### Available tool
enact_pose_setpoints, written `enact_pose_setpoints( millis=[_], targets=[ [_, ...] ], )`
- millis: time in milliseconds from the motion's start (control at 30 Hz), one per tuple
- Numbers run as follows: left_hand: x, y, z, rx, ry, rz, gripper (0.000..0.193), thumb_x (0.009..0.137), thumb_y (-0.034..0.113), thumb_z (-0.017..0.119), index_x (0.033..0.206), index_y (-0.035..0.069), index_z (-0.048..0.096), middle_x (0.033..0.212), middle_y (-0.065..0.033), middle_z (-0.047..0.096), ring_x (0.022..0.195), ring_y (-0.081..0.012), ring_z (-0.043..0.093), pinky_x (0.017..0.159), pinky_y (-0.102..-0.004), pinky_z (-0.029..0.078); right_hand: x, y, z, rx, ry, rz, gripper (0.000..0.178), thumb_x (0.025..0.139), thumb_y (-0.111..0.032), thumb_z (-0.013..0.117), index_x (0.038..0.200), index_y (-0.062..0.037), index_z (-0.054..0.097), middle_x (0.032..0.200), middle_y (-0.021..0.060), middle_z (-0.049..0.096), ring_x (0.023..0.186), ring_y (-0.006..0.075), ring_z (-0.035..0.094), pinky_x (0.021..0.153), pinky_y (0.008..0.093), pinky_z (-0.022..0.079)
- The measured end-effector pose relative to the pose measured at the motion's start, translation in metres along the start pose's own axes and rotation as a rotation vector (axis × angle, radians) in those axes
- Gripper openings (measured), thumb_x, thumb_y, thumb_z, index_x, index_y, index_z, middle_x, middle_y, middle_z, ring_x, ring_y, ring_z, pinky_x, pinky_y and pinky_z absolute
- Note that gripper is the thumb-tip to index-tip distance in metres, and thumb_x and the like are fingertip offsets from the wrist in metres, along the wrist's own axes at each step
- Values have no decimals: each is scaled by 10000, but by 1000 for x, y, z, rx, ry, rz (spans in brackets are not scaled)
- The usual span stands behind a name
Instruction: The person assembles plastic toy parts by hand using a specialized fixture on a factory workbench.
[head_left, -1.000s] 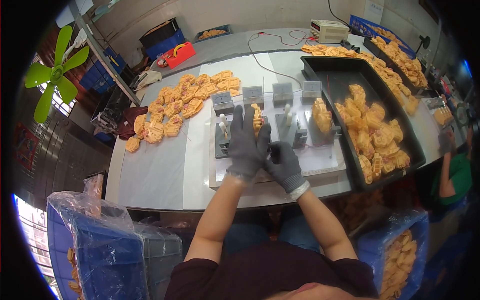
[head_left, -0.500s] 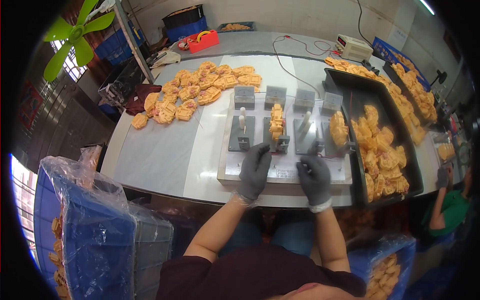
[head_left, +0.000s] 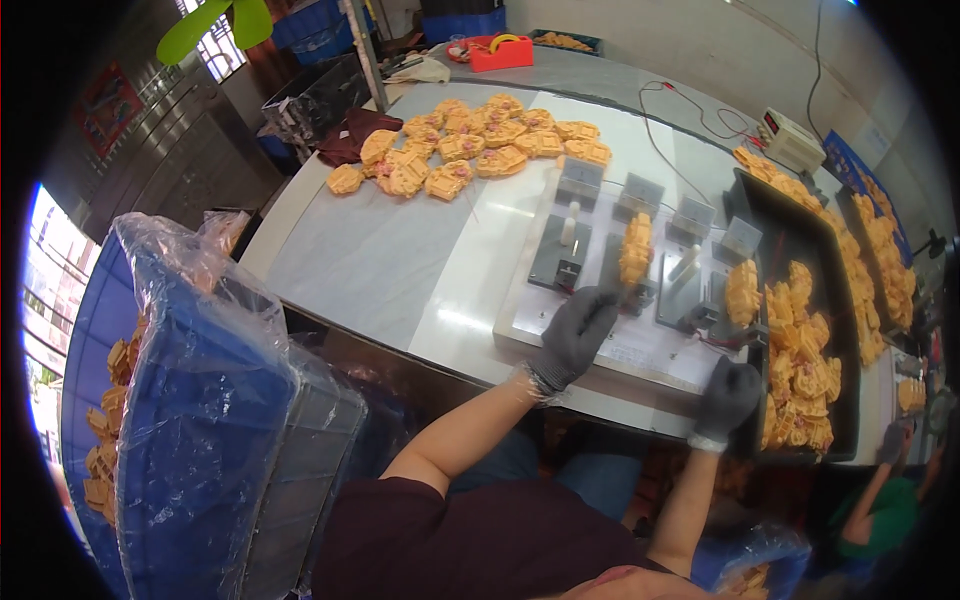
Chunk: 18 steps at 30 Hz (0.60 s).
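Note:
A light-coloured test fixture (head_left: 625, 352) with several grey stations lies before me on the table. On its second station stands an orange-yellow moulded part (head_left: 636, 248), and a similar moulded part (head_left: 742, 293) sits on the rightmost one. The other two stations show upright pale pegs. My left hand (head_left: 575, 340), in a grey glove, stretches its fingers toward the front of the second station; contact is hard to make out. My right hand (head_left: 728, 395), gloved alike, is at the fixture's front right corner, below the rightmost station. Its fingers are curled in, hiding anything inside.
A black tray (head_left: 848, 385) of moulded parts stands right of the fixture. More moulded parts (head_left: 460, 146) lie at the table's far left. Behind are a power supply (head_left: 792, 142) with leads and a red tape dispenser (head_left: 502, 54). Plastic-lined blue bins (head_left: 200, 400) stand at left.
My view has turned, so the scene sits further right and tilted. My right hand has moved rightward along the fixture's front to its corner. My left hand stays near the second station.

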<state>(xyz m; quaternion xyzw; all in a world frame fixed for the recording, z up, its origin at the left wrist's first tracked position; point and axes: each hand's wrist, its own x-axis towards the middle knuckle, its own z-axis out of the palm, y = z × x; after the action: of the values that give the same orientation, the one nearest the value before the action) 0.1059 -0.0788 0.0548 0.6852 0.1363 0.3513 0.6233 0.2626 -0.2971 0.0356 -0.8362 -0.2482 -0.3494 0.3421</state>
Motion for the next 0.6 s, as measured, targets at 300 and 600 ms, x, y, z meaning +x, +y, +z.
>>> enact_pose_setpoints(
  millis=[300,600],
  targets=[
    [46,35,-73,-175,231,127,190,905,47,558,1086,1,595,941,-44,625,801,-89,570,719,-225,474,-3,10,4,18,-3,69,274,783,-127,731,625,-1,546,830,117,576,720,264,545,611,364,440],
    [190,-104,-204,1152,240,-164,592,846,351,560,1341,47,451,1448,-234,347,1313,-365,385,1071,-426,338,2,6,0,-81,25,-22,189,767,-94,709,671,-4,574,781,123,566,748,303,554,645,406,438]
  ],
)
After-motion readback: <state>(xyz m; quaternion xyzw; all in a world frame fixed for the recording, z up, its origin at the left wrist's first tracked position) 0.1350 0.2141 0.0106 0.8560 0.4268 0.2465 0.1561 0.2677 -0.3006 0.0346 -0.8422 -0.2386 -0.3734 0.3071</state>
